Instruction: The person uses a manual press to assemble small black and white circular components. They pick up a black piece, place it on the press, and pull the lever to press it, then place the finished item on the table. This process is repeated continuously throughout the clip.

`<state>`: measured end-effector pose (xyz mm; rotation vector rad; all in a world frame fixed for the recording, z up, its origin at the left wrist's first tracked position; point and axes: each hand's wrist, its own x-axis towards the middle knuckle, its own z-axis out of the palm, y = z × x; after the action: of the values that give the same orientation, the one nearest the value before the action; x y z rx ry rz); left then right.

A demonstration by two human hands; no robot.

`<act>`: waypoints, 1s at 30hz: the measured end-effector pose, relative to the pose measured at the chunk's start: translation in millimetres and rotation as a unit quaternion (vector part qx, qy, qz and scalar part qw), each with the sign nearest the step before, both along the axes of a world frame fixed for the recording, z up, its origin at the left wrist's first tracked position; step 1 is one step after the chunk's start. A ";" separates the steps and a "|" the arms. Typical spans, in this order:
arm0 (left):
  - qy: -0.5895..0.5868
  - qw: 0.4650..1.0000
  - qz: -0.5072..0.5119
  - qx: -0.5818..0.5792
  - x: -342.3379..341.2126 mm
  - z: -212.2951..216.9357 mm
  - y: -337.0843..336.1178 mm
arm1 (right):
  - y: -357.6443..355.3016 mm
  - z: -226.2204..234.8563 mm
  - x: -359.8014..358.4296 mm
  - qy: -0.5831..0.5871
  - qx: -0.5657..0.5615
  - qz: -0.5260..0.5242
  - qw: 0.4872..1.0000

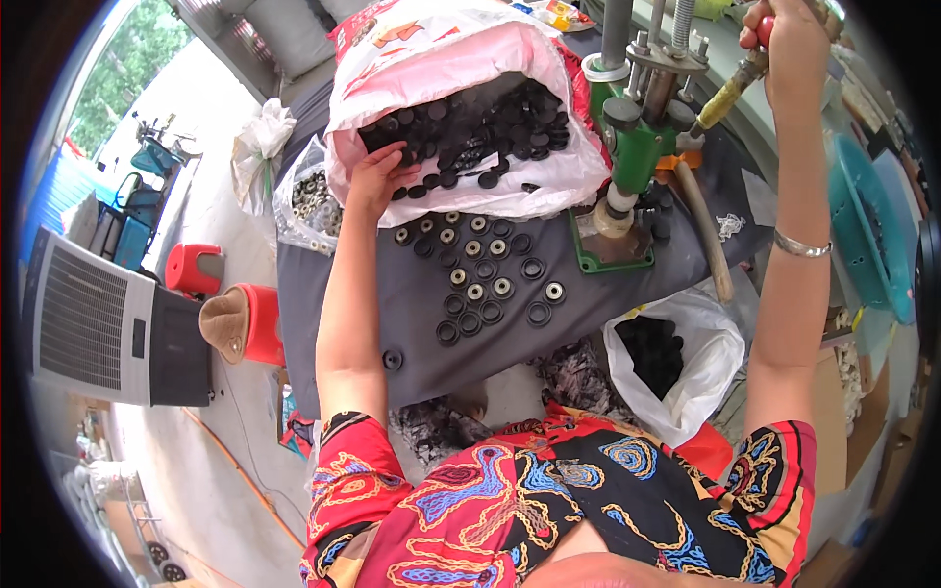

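Observation:
My left hand [380, 178] reaches into the mouth of a big white sack [470, 41], its fingers apart at the left side of a heap of small black round caps [470, 127]. I see nothing held in it, though the fingertips are partly among the caps. Up at the top right, my right hand [789, 54] is closed around the red-knobbed lever [764, 31] of a green hand press [632, 152]. Between my arms, several black rings [532, 268] lie on the dark cloth, some with metal pieces [503, 286] set in them.
A hammer [704, 230] lies by the press, its wooden handle towards me. Below it hangs a white bag of black parts [652, 358]. A clear bag of metal pieces [312, 201] sits left of the sack. Red stools [263, 323] and an air cooler [93, 318] stand at left.

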<state>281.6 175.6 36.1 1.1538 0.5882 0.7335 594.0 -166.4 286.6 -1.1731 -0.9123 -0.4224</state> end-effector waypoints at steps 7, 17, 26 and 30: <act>0.414 0.801 0.178 0.395 -7.8 -10.4 1.7 | 7.8 -3.2 -4.3 0.021 -0.013 0.016 1.000; 0.407 0.646 0.159 0.626 50.7 -39.3 14.9 | 7.9 2.3 -7.4 0.028 -0.005 0.003 1.000; 0.381 0.711 0.218 0.550 58.6 -13.8 41.4 | 4.1 3.3 4.6 -0.036 0.009 0.017 0.999; 0.414 0.647 0.344 0.541 45.5 -21.2 74.2 | 12.5 0.8 -8.2 0.009 -0.005 0.004 1.000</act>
<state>327.1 249.8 14.9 2.5152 1.5343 1.2727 585.8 -153.9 287.4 -1.1804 -0.9051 -0.4011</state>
